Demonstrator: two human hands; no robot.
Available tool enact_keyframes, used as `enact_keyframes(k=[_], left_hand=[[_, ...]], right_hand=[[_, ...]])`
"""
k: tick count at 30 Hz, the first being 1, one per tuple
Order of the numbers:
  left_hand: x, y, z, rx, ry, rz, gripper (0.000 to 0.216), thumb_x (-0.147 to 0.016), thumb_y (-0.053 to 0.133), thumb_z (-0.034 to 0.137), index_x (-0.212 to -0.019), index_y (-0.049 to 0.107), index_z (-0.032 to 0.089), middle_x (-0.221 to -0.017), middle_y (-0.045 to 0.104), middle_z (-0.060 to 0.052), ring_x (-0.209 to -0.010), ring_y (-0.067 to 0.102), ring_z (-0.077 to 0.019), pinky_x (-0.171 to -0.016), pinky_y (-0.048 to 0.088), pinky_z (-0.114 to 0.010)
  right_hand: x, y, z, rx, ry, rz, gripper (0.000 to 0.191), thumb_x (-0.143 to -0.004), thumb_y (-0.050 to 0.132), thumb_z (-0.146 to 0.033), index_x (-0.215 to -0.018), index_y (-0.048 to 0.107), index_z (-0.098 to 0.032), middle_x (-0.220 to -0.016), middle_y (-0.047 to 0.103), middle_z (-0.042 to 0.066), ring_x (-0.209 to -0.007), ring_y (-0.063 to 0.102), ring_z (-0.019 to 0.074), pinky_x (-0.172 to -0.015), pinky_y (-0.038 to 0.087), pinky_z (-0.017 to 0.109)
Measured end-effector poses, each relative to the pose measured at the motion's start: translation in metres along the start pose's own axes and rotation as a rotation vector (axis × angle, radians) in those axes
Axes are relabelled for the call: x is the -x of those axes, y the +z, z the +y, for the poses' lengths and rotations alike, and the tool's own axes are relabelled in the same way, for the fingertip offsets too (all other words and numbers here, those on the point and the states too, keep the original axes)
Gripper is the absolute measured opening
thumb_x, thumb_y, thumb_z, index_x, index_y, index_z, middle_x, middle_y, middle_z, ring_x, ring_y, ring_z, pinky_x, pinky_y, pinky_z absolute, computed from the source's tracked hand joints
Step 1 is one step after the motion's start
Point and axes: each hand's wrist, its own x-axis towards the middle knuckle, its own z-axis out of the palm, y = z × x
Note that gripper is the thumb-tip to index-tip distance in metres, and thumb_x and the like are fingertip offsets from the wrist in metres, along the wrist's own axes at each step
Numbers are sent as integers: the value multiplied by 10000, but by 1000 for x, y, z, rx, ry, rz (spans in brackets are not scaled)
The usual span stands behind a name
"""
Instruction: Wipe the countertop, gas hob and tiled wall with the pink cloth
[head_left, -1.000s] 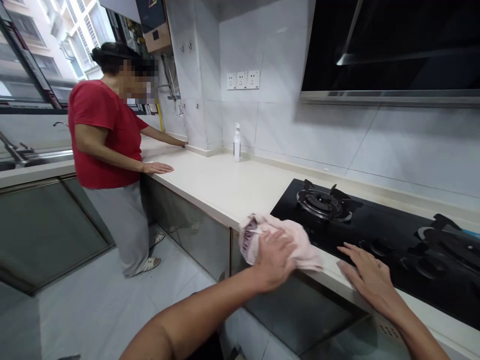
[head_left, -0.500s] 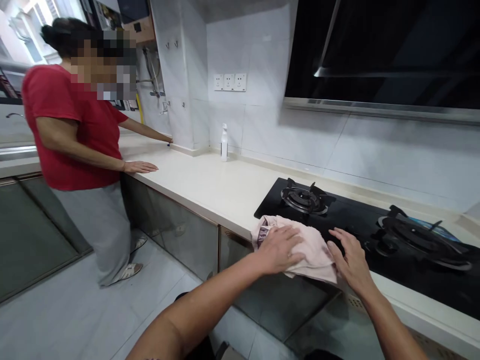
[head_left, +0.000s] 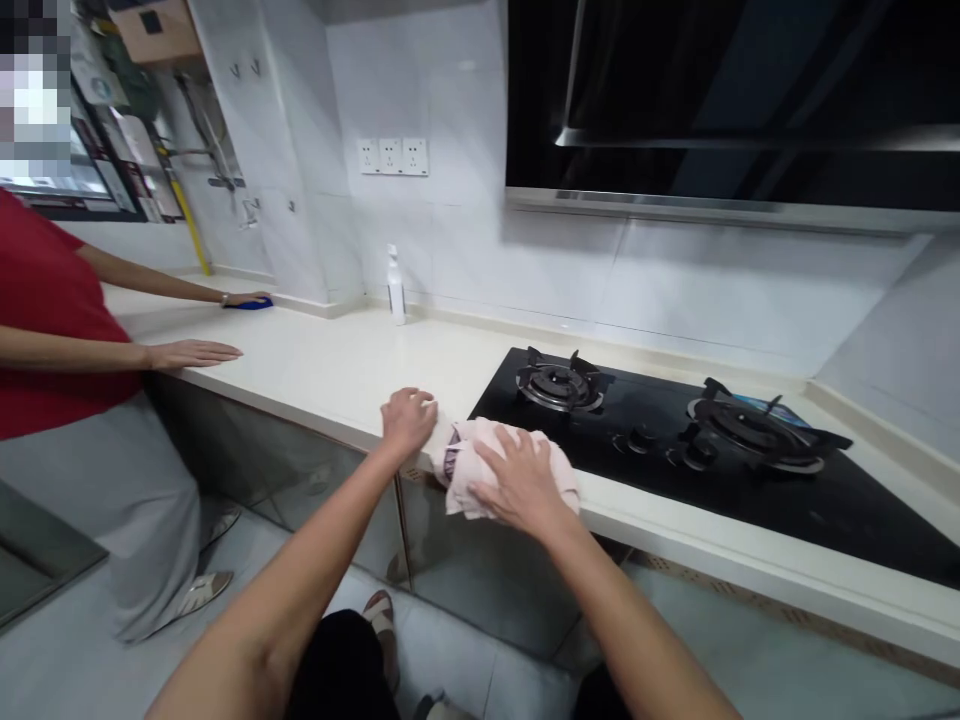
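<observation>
This is a home kitchen with pale, glossy wall tiles. A black glass range hood [head_left: 675, 90] with a steel lower edge hangs at the far right. Below it, a long cream stone counter [head_left: 315, 375] runs left to right, its smooth top ending in a rounded front edge above glassy cabinet doors [head_left: 300, 460]. A flat black glass cooktop [head_left: 675, 490] is set into the counter, with two round burners under ribbed cast-iron grates [head_left: 559, 385] and small round knobs [head_left: 641, 440] between them.

At the far left stands a person [head_left: 45, 320] in a red shirt and long grey skirt, one hand lying flat on the counter and the other resting on a blue cloth [head_left: 251, 301] near the far wall. A slim white spray bottle [head_left: 395, 287] stands against the wall, beneath a row of three square white sockets [head_left: 392, 156].

A pink towel [head_left: 502, 465], soft and bunched into loose folds, sits on the near counter edge just left of the cooktop's near corner, with a dark striped patch showing at its left end. The left hand [head_left: 409, 422] has a curled grip at that end, knuckles up, pressing the cloth. The right hand [head_left: 521, 478] lies over the towel's top, fingers spread and slightly bent, its grip open.
</observation>
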Motion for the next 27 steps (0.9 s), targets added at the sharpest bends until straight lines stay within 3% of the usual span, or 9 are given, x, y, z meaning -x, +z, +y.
enact_keyframes(k=[2,6,11,16,20,23,25,27], left_hand=[[-9,6,-9,-27,-42,-34,435,-961,519,426,-1274,725,205,-1502,587,-184,-1437,447,-399,-1173,357,-592],[-16,14,-13,-194,-49,-168,594,-958,467,596,-1403,666,257,-1545,551,-170,-1443,422,-401,-1175,322,-579],[-14,10,-13,-318,-65,-232,659,-980,373,663,-1466,621,292,-1603,508,-153,-1474,401,-385,-1198,281,-566],[-13,10,-13,-342,-41,-246,682,-986,350,677,-1483,601,285,-1602,512,-157,-1467,414,-391,-1188,299,-561],[-15,12,-14,-358,-34,-240,710,-979,346,692,-1498,593,275,-1589,522,-167,-1459,426,-409,-1164,333,-549],[-16,13,-15,-367,-30,-232,726,-972,339,700,-1498,600,273,-1583,528,-171,-1450,438,-419,-1152,347,-546],[-15,14,-15,-366,-26,-221,723,-966,349,693,-1494,606,271,-1588,523,-172,-1446,443,-419,-1154,347,-548],[-15,15,-15,-361,-23,-212,718,-964,357,685,-1487,613,264,-1590,519,-179,-1443,447,-423,-1158,343,-555]], right_hand=[[-8,-1,-7,-6,0,-1,620,-1011,521,-669,-1533,521,-334,-1629,441,128,-1370,412,425,-1106,305,677],[-3,-6,-4,-19,-4,20,583,-1024,510,-657,-1486,558,-304,-1554,496,134,-1299,432,380,-1087,319,601],[42,-17,37,-28,25,42,571,-1004,542,-676,-1414,615,-286,-1517,542,120,-1255,457,359,-1035,353,534],[137,-37,133,33,184,58,478,-1002,565,-593,-1358,670,-291,-1512,571,112,-1311,501,355,-1054,397,514],[246,-57,243,51,390,145,457,-988,486,-592,-1203,725,-267,-1408,649,117,-1282,585,336,-1097,432,526],[323,-73,323,79,571,219,498,-938,457,-630,-1136,730,-264,-1363,676,144,-1274,613,385,-1087,452,571],[355,-83,363,66,663,232,491,-893,458,-641,-1061,740,-277,-1296,705,167,-1248,631,419,-1052,470,594],[365,-91,384,93,765,229,500,-892,421,-636,-1010,754,-283,-1215,723,196,-1198,655,435,-983,491,600]])
